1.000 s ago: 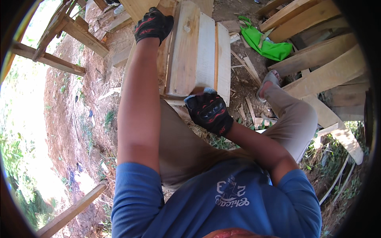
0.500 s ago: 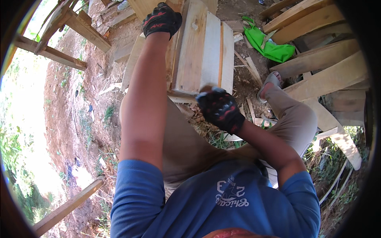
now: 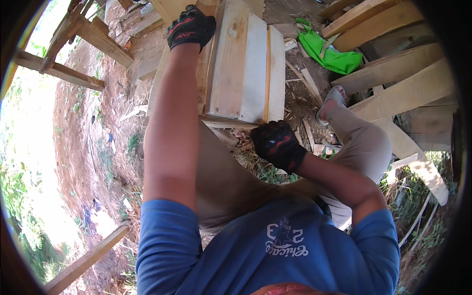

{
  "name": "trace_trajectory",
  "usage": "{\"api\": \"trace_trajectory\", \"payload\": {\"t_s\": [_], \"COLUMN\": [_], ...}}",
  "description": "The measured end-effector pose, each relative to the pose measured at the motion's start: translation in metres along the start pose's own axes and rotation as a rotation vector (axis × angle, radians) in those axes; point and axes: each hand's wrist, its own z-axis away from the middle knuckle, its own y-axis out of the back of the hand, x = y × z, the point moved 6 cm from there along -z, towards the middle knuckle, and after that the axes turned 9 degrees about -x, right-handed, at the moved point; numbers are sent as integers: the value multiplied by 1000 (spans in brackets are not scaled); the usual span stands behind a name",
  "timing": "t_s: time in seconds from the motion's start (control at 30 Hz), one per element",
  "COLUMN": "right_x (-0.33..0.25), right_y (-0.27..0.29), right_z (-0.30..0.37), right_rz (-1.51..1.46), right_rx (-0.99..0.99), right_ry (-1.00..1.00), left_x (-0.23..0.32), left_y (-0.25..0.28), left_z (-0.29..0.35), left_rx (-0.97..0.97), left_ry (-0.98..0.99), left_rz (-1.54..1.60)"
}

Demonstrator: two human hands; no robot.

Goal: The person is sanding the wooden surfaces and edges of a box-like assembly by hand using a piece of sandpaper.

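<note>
Slatted wooden panel [image 3: 228, 69], with pale boards side by side and an orange-brown strip between two of them, lies lengthwise just beyond the person's tan trousers [image 3: 226, 169]. Nearest, on this side of the panel, is the blue T-shirt [image 3: 241, 258]. Right at the panel's near right corner is the gloved right hand [image 3: 278, 146], its fingers curled in like a fist; whether they pinch anything, I cannot tell. To the right of the panel lie thin wood offcuts [image 3: 310, 84], a sandalled foot [image 3: 328, 109] and, farther along, a bright green bag [image 3: 339, 59]; thick planks [image 3: 408, 81] are heaped well apart on that side. Along the panel's left side, toward its far end, the gloved left hand [image 3: 191, 28] rests with its fingers bent over; what they close on is hidden. Beyond it, well to the left of the panel, stands a rough timber frame [image 3: 59, 71].

Judging by the pose, the step in hand is close work at the panel's near end, with the left hand as a brace. Any next move there calls for a steady panel and care at that corner.
</note>
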Motion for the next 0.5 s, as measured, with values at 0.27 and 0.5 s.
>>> {"api": "trace_trajectory", "payload": {"t_s": [0.27,0.5], "right_x": [-42,-6], "right_y": [82,11], "right_z": [-34,-30], "right_rz": [242,248], "right_rx": [271,218], "right_ry": [17,117], "left_x": [-10,3], "left_y": [2,6], "left_z": [-1,1], "left_rx": [-41,-73], "left_ry": [-4,10], "left_rz": [-29,54]}}
